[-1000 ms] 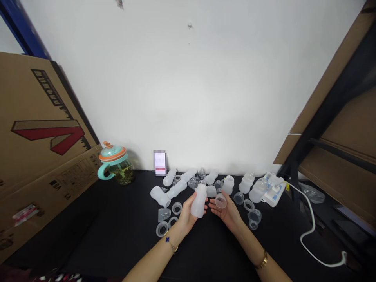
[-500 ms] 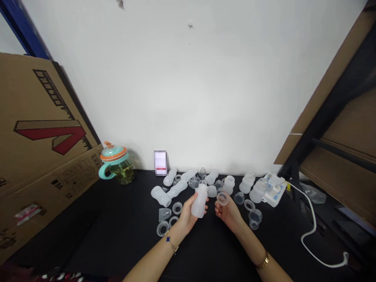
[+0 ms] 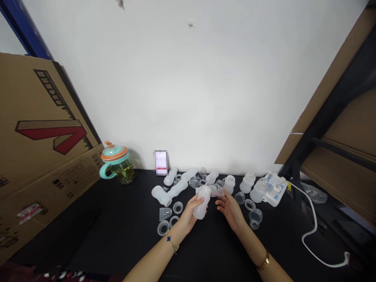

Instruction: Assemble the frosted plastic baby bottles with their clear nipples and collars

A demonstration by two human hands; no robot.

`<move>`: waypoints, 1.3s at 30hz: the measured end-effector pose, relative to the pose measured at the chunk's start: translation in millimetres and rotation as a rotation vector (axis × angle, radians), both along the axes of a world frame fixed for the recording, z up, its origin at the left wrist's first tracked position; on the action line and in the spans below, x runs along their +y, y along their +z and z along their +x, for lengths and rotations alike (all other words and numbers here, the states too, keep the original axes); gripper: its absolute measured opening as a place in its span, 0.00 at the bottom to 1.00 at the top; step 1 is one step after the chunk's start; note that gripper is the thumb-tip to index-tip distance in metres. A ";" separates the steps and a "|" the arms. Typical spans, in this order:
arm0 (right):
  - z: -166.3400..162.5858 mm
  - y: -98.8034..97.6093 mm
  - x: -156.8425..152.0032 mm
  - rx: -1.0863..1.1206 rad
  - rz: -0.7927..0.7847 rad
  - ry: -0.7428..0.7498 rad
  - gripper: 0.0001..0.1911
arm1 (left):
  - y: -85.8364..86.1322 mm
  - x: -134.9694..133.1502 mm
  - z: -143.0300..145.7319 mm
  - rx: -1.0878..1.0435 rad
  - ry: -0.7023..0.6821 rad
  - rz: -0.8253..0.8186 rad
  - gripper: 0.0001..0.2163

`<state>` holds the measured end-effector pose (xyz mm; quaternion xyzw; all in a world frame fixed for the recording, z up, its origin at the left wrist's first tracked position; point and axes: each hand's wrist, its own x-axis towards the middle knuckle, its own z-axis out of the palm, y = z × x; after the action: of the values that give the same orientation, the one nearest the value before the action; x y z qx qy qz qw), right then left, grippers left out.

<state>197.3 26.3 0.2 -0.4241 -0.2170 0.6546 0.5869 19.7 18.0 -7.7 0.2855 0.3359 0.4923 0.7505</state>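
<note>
My left hand (image 3: pixel 190 211) is wrapped round a frosted white baby bottle (image 3: pixel 201 207), which stands nearly upright above the table. A clear bottle cap (image 3: pixel 217 190) is pinched at the fingertips of my right hand (image 3: pixel 230 207), tipped on its side close to the bottle's top; I cannot tell if the two touch. Behind them lie several loose white bottles (image 3: pixel 178 188) and clear caps. Left of my left hand are ring collars (image 3: pixel 163 228) and a clear cap (image 3: pixel 165 214). Another ring (image 3: pixel 250 205) and a clear nipple-shaped cover (image 3: pixel 255 218) lie right of my right hand.
Two capped bottles (image 3: pixel 259 190) stand beside a white power strip (image 3: pixel 274 192) with a white cable (image 3: pixel 315 223). A lidded tea jug (image 3: pixel 119 164) and an upright phone (image 3: pixel 161 163) are at the back left. Cardboard boxes (image 3: pixel 44 156) flank the black table (image 3: pixel 126 219).
My right hand has turned the clear cap onto its side and brought it left, close to the bottle's top. My left hand has tilted the bottle slightly to the right.
</note>
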 end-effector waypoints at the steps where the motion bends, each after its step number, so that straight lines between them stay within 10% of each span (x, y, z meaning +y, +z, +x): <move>1: 0.8 0.2 -0.4 -0.004 0.025 -0.018 0.18 | -0.6 0.1 0.3 0.012 -0.001 -0.008 0.24; 39: 11.7 15.8 -4.6 -0.186 0.198 -0.166 0.21 | 13.1 -8.9 7.8 0.293 -0.116 0.235 0.21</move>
<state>209.0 21.7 16.0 -0.4394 -0.2983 0.5372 0.6553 27.4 9.2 5.4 0.4585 0.3648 0.4373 0.6823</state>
